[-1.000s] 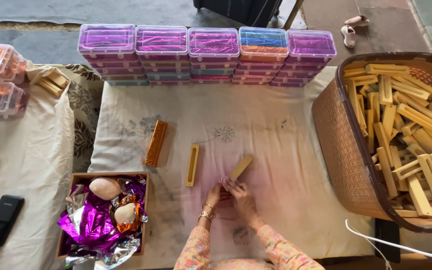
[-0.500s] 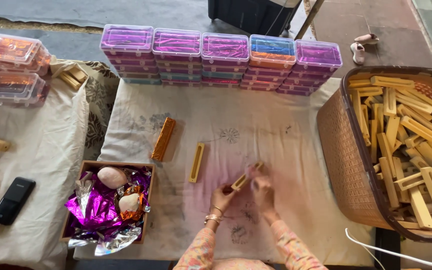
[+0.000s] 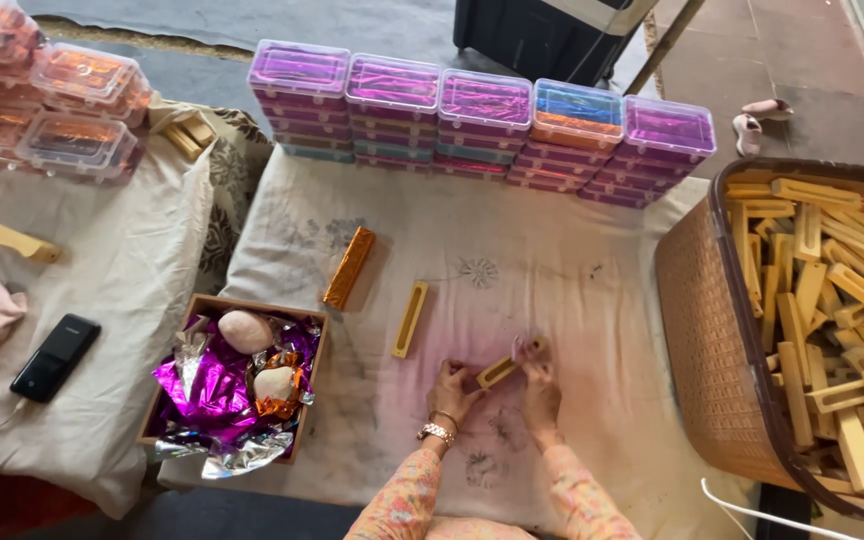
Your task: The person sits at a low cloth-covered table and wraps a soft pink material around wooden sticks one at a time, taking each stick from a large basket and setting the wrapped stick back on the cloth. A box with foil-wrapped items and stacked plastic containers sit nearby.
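Observation:
My left hand (image 3: 451, 388) and my right hand (image 3: 540, 389) both hold a small yellow wooden box (image 3: 501, 370) low over the white cloth (image 3: 552, 260). The left hand grips its near-left end and the right hand its far-right end, with a bit of pinkish material at the fingertips. A bracelet sits on my left wrist. To the left of the hands lies another narrow yellow wooden box (image 3: 410, 318), and further left a longer bar wrapped in gold foil (image 3: 349, 267).
A wooden tray (image 3: 214, 302) at the left holds purple and silver foil and two pale lumps. Stacked coloured plastic boxes (image 3: 482, 120) line the far edge. A brown basket (image 3: 702, 330) of wooden boxes stands at the right. A phone (image 3: 55, 357) lies far left.
The view has shifted. My hands have turned the small yellow box and lifted its right end a little; they stay in the same place on the cloth.

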